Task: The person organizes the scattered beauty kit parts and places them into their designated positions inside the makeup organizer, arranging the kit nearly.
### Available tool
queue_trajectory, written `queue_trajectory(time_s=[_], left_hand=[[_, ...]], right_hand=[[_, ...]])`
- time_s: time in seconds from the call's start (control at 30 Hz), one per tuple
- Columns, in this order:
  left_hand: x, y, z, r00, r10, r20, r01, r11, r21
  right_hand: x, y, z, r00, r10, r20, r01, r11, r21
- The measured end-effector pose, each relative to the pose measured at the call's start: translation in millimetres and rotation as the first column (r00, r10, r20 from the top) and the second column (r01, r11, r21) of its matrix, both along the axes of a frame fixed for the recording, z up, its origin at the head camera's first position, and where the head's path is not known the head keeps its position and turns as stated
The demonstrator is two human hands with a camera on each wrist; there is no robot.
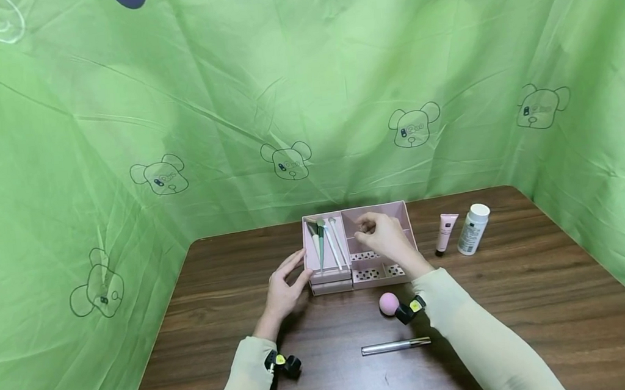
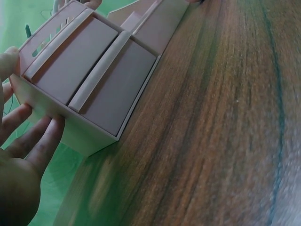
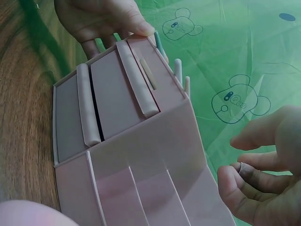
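Observation:
A pink desktop organizer (image 1: 331, 286) stands on the table, with drawers at its left front and divided compartments (image 3: 155, 197) on its right. Several makeup brushes (image 1: 322, 243) lie in its upper left tray. My left hand (image 1: 284, 290) touches the organizer's left side; in the left wrist view its fingers (image 2: 49, 134) press lightly on the side wall and the thumb meets the top front corner. Above the right compartments hovers my right hand (image 1: 383, 235), fingers loosely bent and thumb apart from them. Nothing shows between those fingers in the right wrist view.
Right of the organizer are a pink tube (image 1: 446, 232) with a black cap and a white bottle (image 1: 473, 231). In front lie a pink ball (image 1: 389, 303) and a silver pen-like tube (image 1: 395, 346). Green curtain (image 1: 283, 99) surrounds the wooden table (image 1: 214, 270).

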State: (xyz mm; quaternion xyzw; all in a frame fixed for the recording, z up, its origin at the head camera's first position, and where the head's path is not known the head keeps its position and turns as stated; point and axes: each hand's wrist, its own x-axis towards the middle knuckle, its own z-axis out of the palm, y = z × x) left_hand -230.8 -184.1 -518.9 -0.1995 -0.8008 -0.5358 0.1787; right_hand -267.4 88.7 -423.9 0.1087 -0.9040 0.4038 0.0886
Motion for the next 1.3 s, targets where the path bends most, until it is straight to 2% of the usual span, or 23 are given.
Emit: queue_trajectory(time_s=[0.13,0.37,0.6,0.73,0.77,1.0,1.07,1.17,1.3], left_hand=[[0.5,0.2,-0.5,1.000,-0.001,0.006,0.001,1.000,0.003],[0.8,1.3,-0.8,0.999,-0.012,-0.040,0.012,1.000,0.020],[-0.2,1.0,-2.0,1.000,-0.012,-0.007,0.012,1.000,0.021],[-0.1,2.3,-1.1,0.999,-0.026,-0.020,0.026,0.999,0.034],[0.5,2.9,0.0,0.999,-0.030,-0.022,0.031,0.999,0.037],[19.4,9.1,33.7,0.999,-0.040,-0.003,0.040,0.999,0.012],[20.1,9.2,35.0,0.999,-0.043,0.006,0.042,0.999,0.021],[18.7,8.7,32.4,0.999,-0.046,-0.006,0.046,0.998,0.029],[9.9,7.1,16.6,0.999,-0.031,-0.033,0.032,0.999,0.031]], right_hand=[[4.7,6,0.0,1.000,-0.014,-0.009,0.014,1.000,0.008],[13.8,22,-2.4,1.000,-0.007,-0.018,0.007,1.000,0.026],[22.9,40,-4.9,0.999,-0.031,-0.043,0.033,0.999,0.036],[27.2,49,-6.7,0.997,-0.056,-0.045,0.058,0.997,0.057],[28.2,52,-7.2,0.997,-0.061,-0.044,0.063,0.996,0.061],[36.3,66,-10.6,0.997,-0.065,-0.035,0.067,0.996,0.055],[38.6,72,-11.3,0.998,-0.063,-0.032,0.065,0.996,0.056],[41.8,80,-12.7,0.997,-0.069,-0.030,0.070,0.996,0.061],[45.6,90,-15.4,0.995,-0.084,-0.045,0.087,0.994,0.071]])
